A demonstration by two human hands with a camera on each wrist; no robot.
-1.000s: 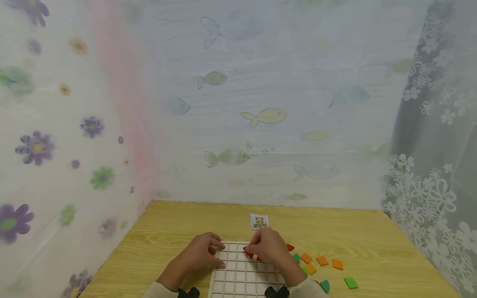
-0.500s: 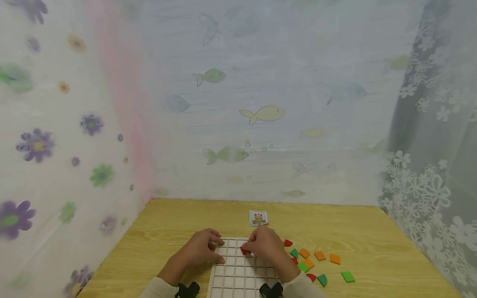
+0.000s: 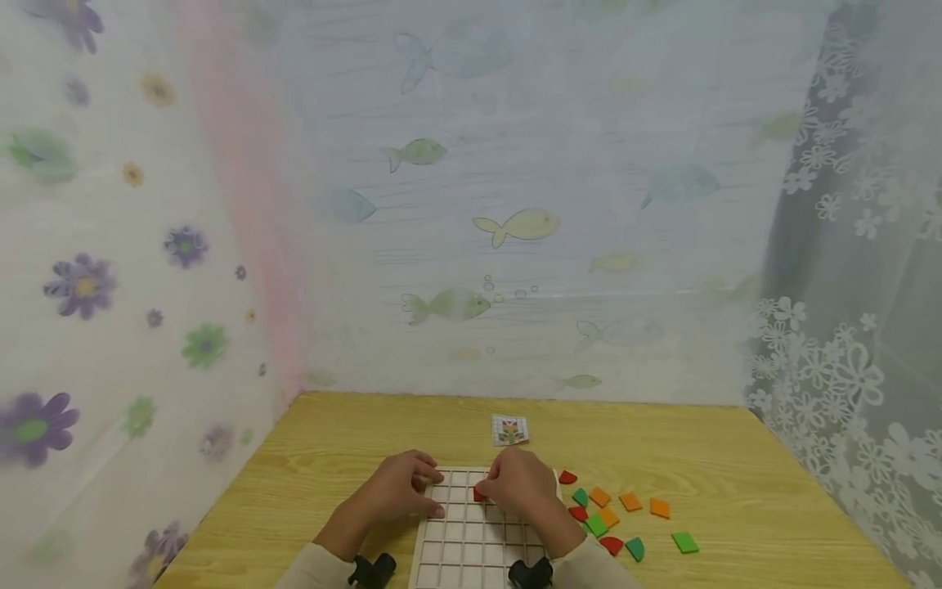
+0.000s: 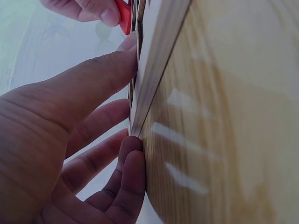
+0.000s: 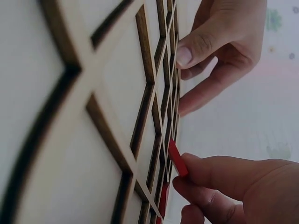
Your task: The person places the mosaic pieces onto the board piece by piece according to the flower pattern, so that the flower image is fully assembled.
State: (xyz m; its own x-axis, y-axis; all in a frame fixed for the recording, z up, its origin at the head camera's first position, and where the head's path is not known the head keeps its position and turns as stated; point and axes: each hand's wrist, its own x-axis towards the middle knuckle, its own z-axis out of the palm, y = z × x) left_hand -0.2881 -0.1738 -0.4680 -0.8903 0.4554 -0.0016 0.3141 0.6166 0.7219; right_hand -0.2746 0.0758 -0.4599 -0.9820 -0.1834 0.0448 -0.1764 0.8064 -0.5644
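Observation:
A pale wooden grid board [image 3: 452,555] lies on the table. My left hand [image 3: 397,495] rests at its far left corner, thumb on the rim and the other fingers spread along the edge; in the left wrist view some fingertips [image 4: 133,170] touch the table beside the frame. Between the thumb and fingers of my right hand [image 3: 518,483] is a small red tile [image 5: 178,158], tilted against the grid near the far side. More red tile [image 5: 163,199] shows in the grid close by. The right hand covers part of the board in the head view.
A small card printed with a coloured pattern [image 3: 510,429] lies beyond the board. Right of the board are scattered loose tiles: red [image 3: 612,546], orange [image 3: 630,501], dark green [image 3: 635,549] and light green [image 3: 685,542]. Printed curtains surround the table [image 3: 353,429].
The red tile has turned in my right fingers and shifted slightly left over the grid; less of it shows now. The left hand stays at the board's corner.

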